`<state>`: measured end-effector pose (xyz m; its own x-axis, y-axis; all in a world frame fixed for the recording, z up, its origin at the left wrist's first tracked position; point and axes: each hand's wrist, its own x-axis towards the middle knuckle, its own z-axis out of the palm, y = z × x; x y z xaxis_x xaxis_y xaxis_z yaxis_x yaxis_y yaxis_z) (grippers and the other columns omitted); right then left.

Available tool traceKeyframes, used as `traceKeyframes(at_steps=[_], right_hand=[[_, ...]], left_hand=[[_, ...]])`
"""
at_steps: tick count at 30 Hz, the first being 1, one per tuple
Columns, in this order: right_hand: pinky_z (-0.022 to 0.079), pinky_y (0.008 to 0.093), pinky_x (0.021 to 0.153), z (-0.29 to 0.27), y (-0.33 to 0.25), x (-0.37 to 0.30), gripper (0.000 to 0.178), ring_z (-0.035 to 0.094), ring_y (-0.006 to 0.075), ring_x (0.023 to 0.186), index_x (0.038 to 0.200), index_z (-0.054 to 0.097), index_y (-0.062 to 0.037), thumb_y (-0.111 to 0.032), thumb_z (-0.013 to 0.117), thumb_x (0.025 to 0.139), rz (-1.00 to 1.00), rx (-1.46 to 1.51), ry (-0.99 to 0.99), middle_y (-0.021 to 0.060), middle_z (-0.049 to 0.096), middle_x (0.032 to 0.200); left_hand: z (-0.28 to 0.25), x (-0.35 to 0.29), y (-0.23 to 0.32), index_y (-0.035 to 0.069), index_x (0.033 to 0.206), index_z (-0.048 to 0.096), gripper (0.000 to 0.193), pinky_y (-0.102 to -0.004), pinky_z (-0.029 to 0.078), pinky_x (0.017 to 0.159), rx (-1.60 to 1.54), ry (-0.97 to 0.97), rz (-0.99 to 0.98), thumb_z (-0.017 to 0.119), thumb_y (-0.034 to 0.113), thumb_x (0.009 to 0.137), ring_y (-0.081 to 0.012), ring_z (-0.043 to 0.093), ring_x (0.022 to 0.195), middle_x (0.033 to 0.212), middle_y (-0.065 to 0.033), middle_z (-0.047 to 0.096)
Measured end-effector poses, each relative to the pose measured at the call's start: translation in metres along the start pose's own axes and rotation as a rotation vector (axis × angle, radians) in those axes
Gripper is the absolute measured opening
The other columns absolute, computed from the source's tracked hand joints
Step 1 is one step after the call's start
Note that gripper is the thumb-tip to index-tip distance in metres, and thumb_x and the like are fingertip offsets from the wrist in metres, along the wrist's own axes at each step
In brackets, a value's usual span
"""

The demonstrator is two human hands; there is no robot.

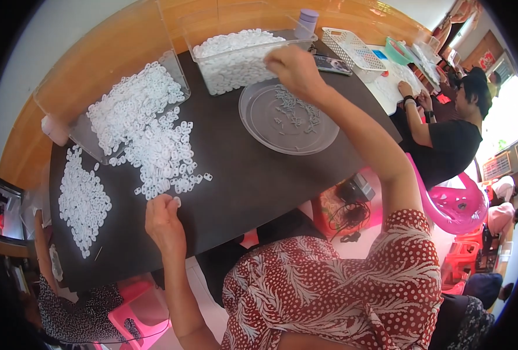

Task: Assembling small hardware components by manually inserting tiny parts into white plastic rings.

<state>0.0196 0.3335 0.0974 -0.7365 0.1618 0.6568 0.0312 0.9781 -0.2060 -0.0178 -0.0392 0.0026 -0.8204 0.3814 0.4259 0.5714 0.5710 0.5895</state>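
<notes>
My left hand (164, 224) is closed in a pinch at the near edge of a loose heap of small white plastic pieces with holes (157, 154). At its fingertips a small white piece (178, 202) shows. My right hand (297, 67) reaches across to the front of a clear bin (215, 87) full of white pieces. Its fingers are bent together and slightly blurred, and I cannot make out what they hold. Below that hand stands a round, shallow clear dish (256, 134) with several small grey pins (294, 111) in it.
A tipped clear bin (98, 153) spills the heap onto the dark table (230, 175). Another pile of white pieces (84, 201) lies far left, beside another person's arm (44, 251). A lilac-lidded container (307, 23), a phone (332, 64) and a white basket (352, 49) stand behind. A person in black (451, 128) sits right.
</notes>
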Motion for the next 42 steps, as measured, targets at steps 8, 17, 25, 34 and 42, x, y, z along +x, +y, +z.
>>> traceKeyframes(at_steps=[8, 17, 25, 34, 42], right_hand=[[0.046, 0.0433, 0.065, 0.015, 0.012, -0.092, 0.003, 0.058, 0.0332, 0.072, 0.072, 0.064, -0.0094, -0.009, 0.062, 0.069, -0.098, 0.146, -0.350, 0.0123, 0.058, 0.069], [0.045, 0.0423, 0.064, 0.023, 0.006, -0.101, 0.007, 0.054, 0.0315, 0.077, 0.068, 0.059, -0.0060, -0.006, 0.065, 0.064, -0.256, 0.029, -0.402, 0.0117, 0.054, 0.074], [0.045, 0.0431, 0.066, 0.017, 0.001, -0.107, 0.010, 0.054, 0.0327, 0.081, 0.071, 0.055, -0.0033, -0.007, 0.064, 0.070, -0.216, 0.021, -0.468, 0.0126, 0.055, 0.077], [0.045, 0.0386, 0.062, 0.000, -0.037, -0.100, 0.008, 0.056, 0.0334, 0.070, 0.076, 0.053, -0.0013, -0.001, 0.061, 0.075, -0.130, 0.123, -0.256, 0.0150, 0.057, 0.077], [0.045, 0.0358, 0.066, 0.000, -0.139, -0.108, 0.009, 0.056, 0.0285, 0.076, 0.084, 0.061, -0.0038, -0.001, 0.064, 0.076, -0.031, 0.640, -0.310, 0.0104, 0.057, 0.078]], left_hand=[[-0.003, -0.002, -0.007, -0.001, 0.090, 0.063, 0.008, -0.0253, 0.044, 0.065, -0.300, 0.053, -0.081, 0.060, -0.002, 0.082, -0.0142, 0.052, 0.070, 0.078, -0.0057, 0.056], [-0.021, -0.021, 0.025, -0.004, 0.092, 0.062, 0.009, -0.0212, 0.042, 0.048, -0.969, -0.003, -0.575, 0.061, -0.001, 0.083, -0.0107, 0.056, 0.058, 0.076, -0.0080, 0.062], [-0.013, -0.029, 0.034, -0.005, 0.091, 0.063, 0.010, -0.0225, 0.043, 0.051, -1.187, -0.003, -0.694, 0.060, -0.001, 0.083, -0.0120, 0.055, 0.059, 0.077, -0.0093, 0.063], [-0.020, -0.042, 0.034, -0.003, 0.092, 0.061, 0.010, -0.0246, 0.042, 0.049, -1.313, -0.043, -0.711, 0.060, 0.006, 0.087, -0.0124, 0.053, 0.055, 0.075, -0.0088, 0.060], [-0.014, -0.050, 0.045, -0.003, 0.093, 0.059, 0.010, -0.0246, 0.044, 0.049, -1.323, -0.023, -0.735, 0.061, 0.005, 0.087, -0.0131, 0.054, 0.056, 0.076, -0.0097, 0.060]])
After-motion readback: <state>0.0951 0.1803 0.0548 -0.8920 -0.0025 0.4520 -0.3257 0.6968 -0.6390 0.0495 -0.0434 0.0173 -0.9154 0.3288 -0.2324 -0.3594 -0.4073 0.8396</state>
